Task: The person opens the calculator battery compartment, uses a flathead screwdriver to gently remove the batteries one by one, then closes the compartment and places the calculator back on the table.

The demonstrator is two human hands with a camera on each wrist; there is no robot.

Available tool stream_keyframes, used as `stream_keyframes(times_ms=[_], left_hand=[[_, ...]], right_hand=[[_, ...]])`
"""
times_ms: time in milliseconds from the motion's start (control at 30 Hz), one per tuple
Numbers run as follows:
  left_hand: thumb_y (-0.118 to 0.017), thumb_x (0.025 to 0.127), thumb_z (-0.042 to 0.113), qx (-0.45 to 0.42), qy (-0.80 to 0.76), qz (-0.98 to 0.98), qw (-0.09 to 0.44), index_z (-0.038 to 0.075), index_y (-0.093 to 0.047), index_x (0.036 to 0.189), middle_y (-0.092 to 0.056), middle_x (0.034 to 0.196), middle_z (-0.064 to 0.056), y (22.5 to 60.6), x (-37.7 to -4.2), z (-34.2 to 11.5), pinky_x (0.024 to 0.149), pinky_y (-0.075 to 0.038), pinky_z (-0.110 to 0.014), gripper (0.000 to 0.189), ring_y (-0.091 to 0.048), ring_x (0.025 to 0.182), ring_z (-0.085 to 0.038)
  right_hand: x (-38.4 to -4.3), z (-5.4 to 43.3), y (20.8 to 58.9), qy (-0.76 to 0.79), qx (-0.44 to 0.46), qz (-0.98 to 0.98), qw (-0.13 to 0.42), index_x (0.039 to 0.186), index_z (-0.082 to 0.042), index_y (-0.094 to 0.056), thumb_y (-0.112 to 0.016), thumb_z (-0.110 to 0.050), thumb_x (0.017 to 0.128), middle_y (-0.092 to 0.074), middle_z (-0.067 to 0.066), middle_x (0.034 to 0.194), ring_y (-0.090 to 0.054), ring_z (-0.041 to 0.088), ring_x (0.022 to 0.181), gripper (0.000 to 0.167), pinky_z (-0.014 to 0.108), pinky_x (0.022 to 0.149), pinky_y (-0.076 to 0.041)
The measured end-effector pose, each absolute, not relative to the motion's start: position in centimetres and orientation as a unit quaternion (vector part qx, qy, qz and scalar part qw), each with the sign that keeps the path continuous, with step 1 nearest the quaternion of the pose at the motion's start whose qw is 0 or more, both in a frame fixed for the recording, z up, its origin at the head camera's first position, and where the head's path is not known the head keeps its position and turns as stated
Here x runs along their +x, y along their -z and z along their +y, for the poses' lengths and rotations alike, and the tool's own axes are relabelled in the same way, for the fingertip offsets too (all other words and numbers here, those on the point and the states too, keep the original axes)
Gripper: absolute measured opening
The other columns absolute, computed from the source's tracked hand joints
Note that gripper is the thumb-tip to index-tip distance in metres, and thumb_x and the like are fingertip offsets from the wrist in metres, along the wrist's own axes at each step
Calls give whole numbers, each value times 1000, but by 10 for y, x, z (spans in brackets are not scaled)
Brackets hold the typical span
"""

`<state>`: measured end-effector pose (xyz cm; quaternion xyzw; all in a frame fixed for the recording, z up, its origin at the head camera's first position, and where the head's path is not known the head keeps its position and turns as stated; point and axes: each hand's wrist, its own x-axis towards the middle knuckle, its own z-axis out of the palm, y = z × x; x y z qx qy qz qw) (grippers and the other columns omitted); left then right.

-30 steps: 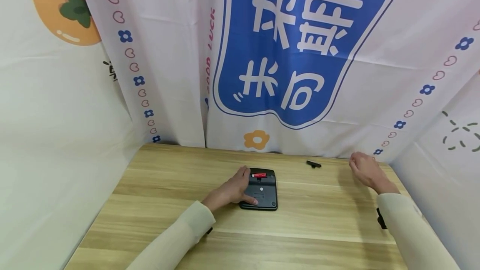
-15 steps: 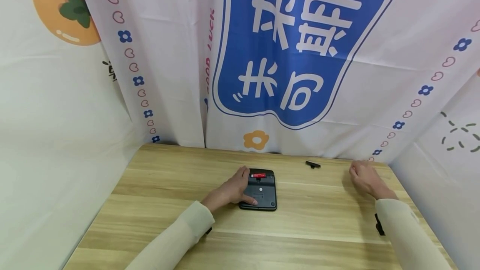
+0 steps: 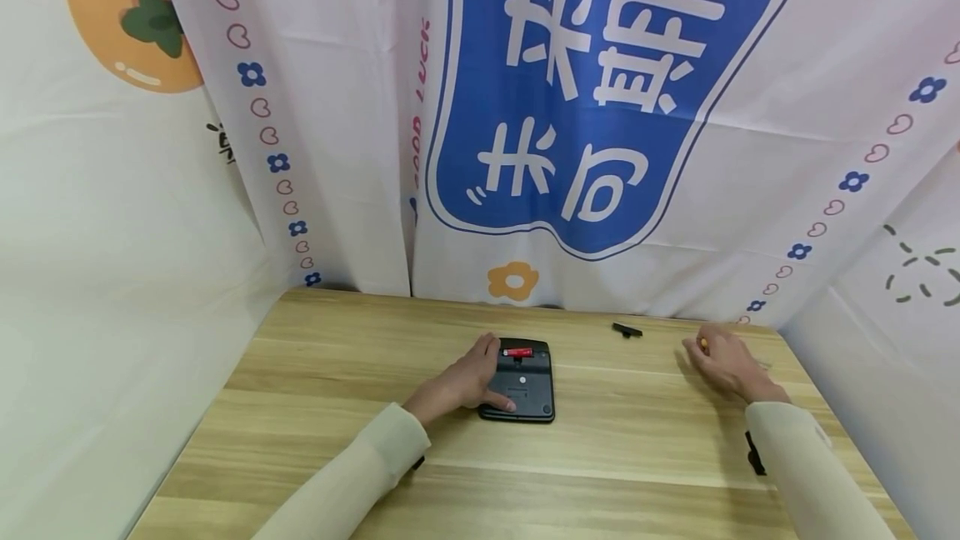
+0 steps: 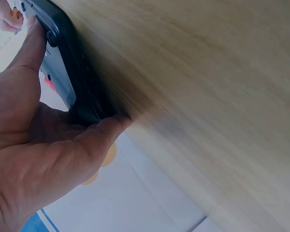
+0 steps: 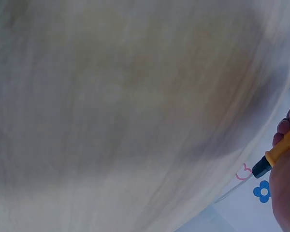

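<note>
A black flat device, which looks like a calculator (image 3: 531,398), lies face down on the table with its battery recess uncovered. Inside that recess sits a red battery (image 3: 517,352). My left hand (image 3: 467,375) grips the device's left side, its thumb on the back panel; the left wrist view shows fingertips (image 4: 117,123) at the device's edge. Above the table at the right, my right hand (image 3: 726,363) holds a screwdriver (image 5: 283,146) with an orange handle, a dark collar and a thin shaft. Its fingers curl round the handle.
A small black battery cover (image 3: 627,330) lies near the table's back edge, between the device and my right hand. Printed cloth (image 3: 360,190) hangs along the back and both sides of the wooden table (image 3: 600,473).
My right hand has shifted slightly left and toward me and has turned, so the screwdriver's orange handle shows in the head view. The left hand and the calculator have stayed in place.
</note>
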<state>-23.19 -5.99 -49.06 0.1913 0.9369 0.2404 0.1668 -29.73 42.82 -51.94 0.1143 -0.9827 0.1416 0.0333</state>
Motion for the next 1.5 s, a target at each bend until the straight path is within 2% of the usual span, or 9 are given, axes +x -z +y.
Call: stream_keyframes(times_ms=[333, 567, 1033, 1267, 1500], left_hand=[[-89, 85, 43, 193, -229, 939, 166, -7, -17, 165, -15, 174, -26, 491, -232, -59, 127, -30, -46, 119, -22, 161, -36], [-88, 85, 43, 193, -223, 941, 166, -7, -17, 165, -16, 174, -26, 489, -232, -60, 127, -30, -47, 118, -20, 161, -36], [-89, 85, 43, 197, -226, 939, 165, -7, -17, 165, -15, 173, -26, 491, -233, -60, 127, -30, -47, 119, -21, 161, -36], [-88, 86, 43, 192, -225, 940, 169, -6, -16, 166, -15, 174, -25, 491, -234, -59, 128, -30, -46, 119, -21, 161, -35], [-88, 85, 43, 188, -228, 940, 173, -5, -15, 166, -14, 174, -24, 490, -233, -59, 128, -29, -46, 119, -20, 162, -35]], right_hand=[[-297, 431, 530, -136, 114, -984, 31, 88, -9, -56, -56, -42, 109, -54, 5, 82, -50, 21, 74, 39, 39, 70, -43], [-296, 427, 534, -138, 129, -981, 42, 82, -12, -52, -63, -38, 105, -52, 4, 82, -48, 20, 75, 36, 39, 72, -42], [-295, 427, 538, -117, 142, -982, 50, 87, -10, -55, -63, -36, 105, -55, 8, 90, -51, 25, 82, 33, 47, 78, -45], [-294, 427, 540, -133, 133, -981, 47, 90, -9, -53, -63, -37, 105, -55, 13, 96, -51, 35, 91, 34, 55, 80, -39], [-290, 427, 540, -151, 115, -981, 33, 98, -8, -51, -61, -41, 106, -54, 17, 106, -45, 38, 97, 36, 49, 78, -30]])
